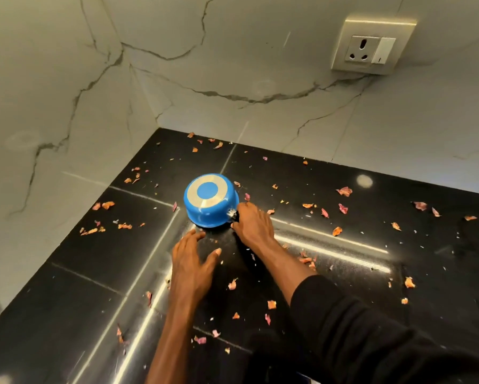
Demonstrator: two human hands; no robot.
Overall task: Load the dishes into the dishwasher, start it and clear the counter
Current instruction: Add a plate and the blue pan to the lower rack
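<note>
A small blue pot (209,202) stands upside down on the black counter (371,245), its round base with a silver ring facing up. My right hand (253,224) grips the pot's dark handle at its right side, where a metal bracket shows. Just in front of the pot, my left hand (192,263) hovers with spread, straight fingers, its fingertips close to the rim; I cannot tell whether they touch it.
Several pink and orange onion peels (344,191) lie scattered over the counter. Marble walls (232,79) meet in a corner behind the pot. A wall socket with a switch (371,45) is at the upper right.
</note>
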